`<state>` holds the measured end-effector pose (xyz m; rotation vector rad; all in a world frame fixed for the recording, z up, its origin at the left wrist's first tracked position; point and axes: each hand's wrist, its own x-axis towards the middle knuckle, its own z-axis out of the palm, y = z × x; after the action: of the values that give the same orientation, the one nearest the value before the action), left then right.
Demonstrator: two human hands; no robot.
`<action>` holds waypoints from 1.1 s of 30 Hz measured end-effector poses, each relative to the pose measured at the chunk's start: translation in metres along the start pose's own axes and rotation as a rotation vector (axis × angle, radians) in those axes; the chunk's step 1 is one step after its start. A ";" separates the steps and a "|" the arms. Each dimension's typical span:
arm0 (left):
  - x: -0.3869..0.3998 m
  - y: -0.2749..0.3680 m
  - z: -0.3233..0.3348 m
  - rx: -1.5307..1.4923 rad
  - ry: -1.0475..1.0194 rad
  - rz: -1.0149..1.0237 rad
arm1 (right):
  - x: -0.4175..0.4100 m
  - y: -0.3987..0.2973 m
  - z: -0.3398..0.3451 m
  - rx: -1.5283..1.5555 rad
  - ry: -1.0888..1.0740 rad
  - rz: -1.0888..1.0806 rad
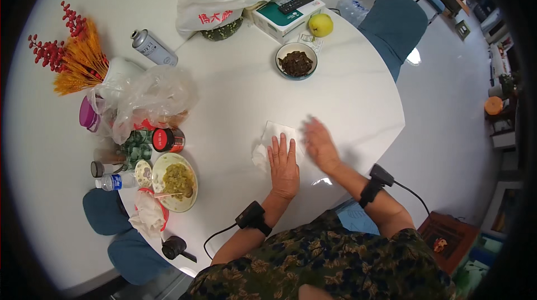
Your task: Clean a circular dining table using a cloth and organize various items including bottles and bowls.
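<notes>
My left hand (284,170) lies palm down with its fingers extended on a white paper napkin (277,129), on the white table (235,103). Another crumpled part of the paper (261,155) shows to the left of the fingers. My right hand (319,145) is at the right edge of the napkin, blurred by motion. Its fingers look apart, and I see nothing held in it. Beyond the hands stands a bowl of dark brown food (296,63).
To the left are a plate of greenish mash (178,180), a black-lidded jar (168,140), a water bottle (115,182) and plastic bags (155,90). A spray can (154,47), a box (272,19) with a remote control (296,3), and a yellow-green fruit (321,25) are farther back.
</notes>
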<state>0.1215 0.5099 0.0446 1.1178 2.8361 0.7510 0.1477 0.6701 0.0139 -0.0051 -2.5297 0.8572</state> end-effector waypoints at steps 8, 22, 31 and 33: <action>-0.017 -0.027 0.014 0.098 -0.100 -0.203 | -0.062 0.088 -0.091 -0.634 -0.039 0.381; -0.012 -0.053 -0.027 -0.363 0.163 -0.148 | -0.058 0.090 -0.089 -0.703 -0.069 0.484; -0.049 -0.069 -0.052 -0.176 -0.318 0.165 | -0.061 0.090 -0.086 -0.717 -0.074 0.516; -0.045 -0.073 -0.046 -0.266 -0.298 0.073 | -0.062 0.091 -0.087 -0.740 -0.064 0.496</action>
<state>0.1000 0.4152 0.0464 1.1819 2.3833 0.8530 0.2276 0.7843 -0.0043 -0.8727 -2.7954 0.0232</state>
